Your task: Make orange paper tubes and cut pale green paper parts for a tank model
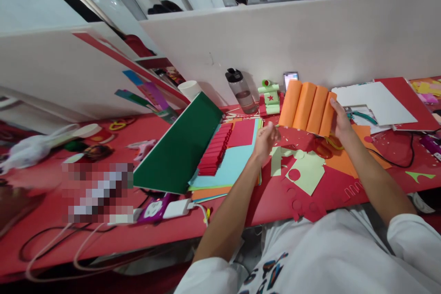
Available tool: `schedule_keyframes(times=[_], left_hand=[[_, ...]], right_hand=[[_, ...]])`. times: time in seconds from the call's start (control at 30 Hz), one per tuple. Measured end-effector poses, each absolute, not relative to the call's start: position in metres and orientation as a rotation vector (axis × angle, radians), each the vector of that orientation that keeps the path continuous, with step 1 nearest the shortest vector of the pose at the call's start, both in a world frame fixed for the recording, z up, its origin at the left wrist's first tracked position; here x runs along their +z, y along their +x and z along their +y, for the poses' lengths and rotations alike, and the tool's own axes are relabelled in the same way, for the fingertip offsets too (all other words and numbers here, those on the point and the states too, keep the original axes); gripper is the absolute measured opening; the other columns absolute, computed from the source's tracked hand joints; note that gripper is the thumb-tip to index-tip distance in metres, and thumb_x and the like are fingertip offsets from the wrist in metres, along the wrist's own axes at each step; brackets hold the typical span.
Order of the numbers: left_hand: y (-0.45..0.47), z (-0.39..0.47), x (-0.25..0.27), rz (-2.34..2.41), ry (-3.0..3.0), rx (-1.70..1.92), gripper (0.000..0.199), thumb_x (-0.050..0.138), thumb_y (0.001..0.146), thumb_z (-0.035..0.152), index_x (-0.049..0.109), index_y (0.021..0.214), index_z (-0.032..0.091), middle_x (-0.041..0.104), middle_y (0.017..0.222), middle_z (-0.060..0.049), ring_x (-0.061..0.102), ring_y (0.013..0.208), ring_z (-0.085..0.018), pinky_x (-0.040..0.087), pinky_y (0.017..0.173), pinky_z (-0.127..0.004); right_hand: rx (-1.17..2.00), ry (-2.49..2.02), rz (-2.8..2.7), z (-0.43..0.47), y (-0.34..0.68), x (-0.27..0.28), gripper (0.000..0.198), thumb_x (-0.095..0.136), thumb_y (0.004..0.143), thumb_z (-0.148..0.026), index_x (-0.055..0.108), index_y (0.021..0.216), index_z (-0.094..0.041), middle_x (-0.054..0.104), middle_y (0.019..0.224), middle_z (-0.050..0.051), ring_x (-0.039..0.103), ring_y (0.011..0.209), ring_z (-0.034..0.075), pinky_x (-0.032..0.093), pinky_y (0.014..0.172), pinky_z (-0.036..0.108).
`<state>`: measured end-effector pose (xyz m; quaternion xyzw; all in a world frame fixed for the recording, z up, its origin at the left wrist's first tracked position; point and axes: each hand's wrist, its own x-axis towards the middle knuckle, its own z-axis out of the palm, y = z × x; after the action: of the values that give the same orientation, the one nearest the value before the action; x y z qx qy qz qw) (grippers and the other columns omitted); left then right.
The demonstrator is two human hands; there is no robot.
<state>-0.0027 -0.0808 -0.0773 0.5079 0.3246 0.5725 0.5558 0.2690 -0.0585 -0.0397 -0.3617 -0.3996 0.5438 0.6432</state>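
Note:
My right hand grips the right edge of an orange sheet of paper formed into rounded, tube-like folds, held tilted above the table. My left hand is closed, its fingers curled just off the sheet's lower left corner. Something thin and pale seems to stick out from its fingertips, too small to name. Beneath my hands lie pale green paper scraps and red paper cutouts. Behind the sheet stands a small green and red paper model with a red star.
Pleated red paper lies on coloured sheets, beside a leaning green board. A water bottle stands by the white partition. A white power adapter and cables lie front left. White sheets lie right.

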Motion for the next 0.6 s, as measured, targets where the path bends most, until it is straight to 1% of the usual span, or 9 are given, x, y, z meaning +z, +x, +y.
schedule_keyframes(times=[0.03,0.1,0.17,0.23,0.3,0.4,0.47,0.53,0.6], left_hand=[[-0.008,-0.077,-0.076,0.766,1.128,1.408,0.069,0.075,0.079,0.079,0.045,0.053,0.022,0.047,0.058,0.001,0.048,0.057,-0.013,0.048,0.061,-0.03],[-0.014,-0.073,-0.073,0.753,1.024,1.444,0.06,0.078,0.078,0.076,0.054,0.065,0.023,0.057,0.07,0.0,0.056,0.064,-0.013,0.05,0.064,-0.028],[-0.015,-0.074,-0.072,0.715,0.994,1.336,0.053,0.079,0.078,0.076,0.068,0.089,0.026,0.071,0.095,-0.003,0.068,0.083,-0.016,0.055,0.074,-0.029],[-0.01,-0.08,-0.073,0.675,1.008,1.178,0.062,0.08,0.074,0.079,0.07,0.108,0.027,0.074,0.111,-0.006,0.072,0.097,-0.022,0.058,0.08,-0.034],[0.0,-0.089,-0.074,0.678,1.048,1.056,0.07,0.086,0.069,0.075,0.07,0.115,0.025,0.076,0.113,-0.008,0.073,0.101,-0.027,0.058,0.081,-0.036],[0.01,-0.096,-0.075,0.702,1.082,1.068,0.077,0.095,0.065,0.061,0.067,0.128,0.027,0.076,0.116,-0.007,0.075,0.098,-0.026,0.058,0.081,-0.035],[0.01,-0.094,-0.073,0.699,1.053,1.093,0.083,0.09,0.067,0.071,0.065,0.133,0.027,0.076,0.116,-0.007,0.075,0.094,-0.025,0.059,0.077,-0.035],[0.003,-0.09,-0.07,0.704,1.006,1.101,0.086,0.076,0.073,0.085,0.065,0.135,0.027,0.077,0.116,-0.009,0.075,0.091,-0.025,0.058,0.072,-0.035],[-0.007,-0.086,-0.067,0.727,1.006,1.083,0.086,0.067,0.076,0.09,0.067,0.134,0.027,0.077,0.116,-0.01,0.075,0.091,-0.026,0.058,0.069,-0.035]], right_hand=[[1.287,-0.824,-0.911,-0.061,0.27,-0.038,0.06,0.083,0.071,-0.069,0.068,0.115,-0.031,0.082,0.114,0.005,0.072,0.124,0.034,0.064,0.101,0.053],[1.391,-0.809,-0.915,-0.067,0.269,-0.035,0.059,0.084,0.073,-0.067,0.07,0.116,-0.029,0.083,0.109,0.005,0.075,0.12,0.034,0.064,0.099,0.053],[1.477,-0.787,-0.944,-0.072,0.265,-0.035,0.054,0.084,0.075,-0.062,0.072,0.115,-0.028,0.083,0.107,0.004,0.076,0.117,0.033,0.065,0.099,0.05],[1.543,-0.784,-0.999,-0.075,0.259,-0.037,0.047,0.086,0.077,-0.057,0.074,0.112,-0.027,0.083,0.107,0.004,0.077,0.114,0.032,0.065,0.098,0.047],[1.574,-0.82,-1.047,-0.075,0.253,-0.041,0.041,0.087,0.078,-0.052,0.074,0.108,-0.027,0.083,0.107,0.003,0.079,0.109,0.03,0.065,0.096,0.045],[1.577,-0.897,-1.082,-0.07,0.251,-0.049,0.036,0.088,0.079,-0.047,0.074,0.107,-0.028,0.083,0.106,0.002,0.079,0.101,0.026,0.065,0.094,0.041],[1.551,-0.926,-1.097,-0.067,0.252,-0.053,0.035,0.087,0.08,-0.046,0.074,0.108,-0.029,0.083,0.106,0.001,0.078,0.1,0.024,0.064,0.094,0.039],[1.521,-0.939,-1.119,-0.065,0.256,-0.056,0.034,0.087,0.081,-0.046,0.075,0.108,-0.03,0.083,0.106,0.0,0.078,0.099,0.024,0.064,0.094,0.039],[1.506,-0.973,-1.162,-0.065,0.259,-0.057,0.034,0.088,0.081,-0.048,0.076,0.108,-0.03,0.083,0.105,0.0,0.077,0.098,0.025,0.063,0.095,0.042]])
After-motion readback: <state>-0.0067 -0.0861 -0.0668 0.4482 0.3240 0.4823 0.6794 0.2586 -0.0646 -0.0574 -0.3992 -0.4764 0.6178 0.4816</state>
